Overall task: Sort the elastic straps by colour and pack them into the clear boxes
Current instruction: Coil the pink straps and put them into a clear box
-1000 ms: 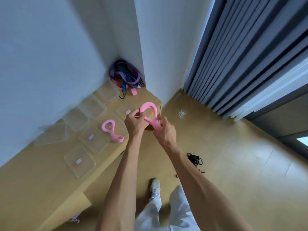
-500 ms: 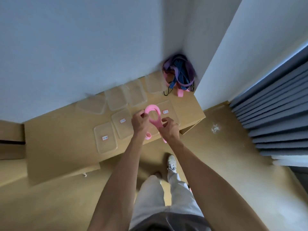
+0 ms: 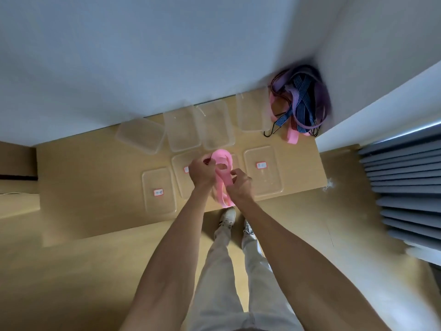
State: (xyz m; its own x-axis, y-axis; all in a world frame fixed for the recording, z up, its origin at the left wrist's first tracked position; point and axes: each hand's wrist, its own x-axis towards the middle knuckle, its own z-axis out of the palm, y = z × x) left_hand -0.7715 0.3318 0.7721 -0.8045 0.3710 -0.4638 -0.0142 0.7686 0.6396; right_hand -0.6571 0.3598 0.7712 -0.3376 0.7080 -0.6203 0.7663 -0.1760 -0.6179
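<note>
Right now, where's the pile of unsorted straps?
In the head view, the pile of straps sits at the table's far right corner against the wall, just right of the back-row clear box.

**Where things sit on the desk**

On your desk [image 3: 100, 187], four boxes [image 3: 216, 125] line the back edge against the wall. Lids [image 3: 261, 172] lie before them. The strap pile [image 3: 301, 101] fills the back right corner, right of the boxes.

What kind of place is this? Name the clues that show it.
Probably an ordinary indoor room, not a workshop: a low wooden table in a bare white corner, grey curtains, wooden flooring, and clear boxes laid out for sorting.
</note>
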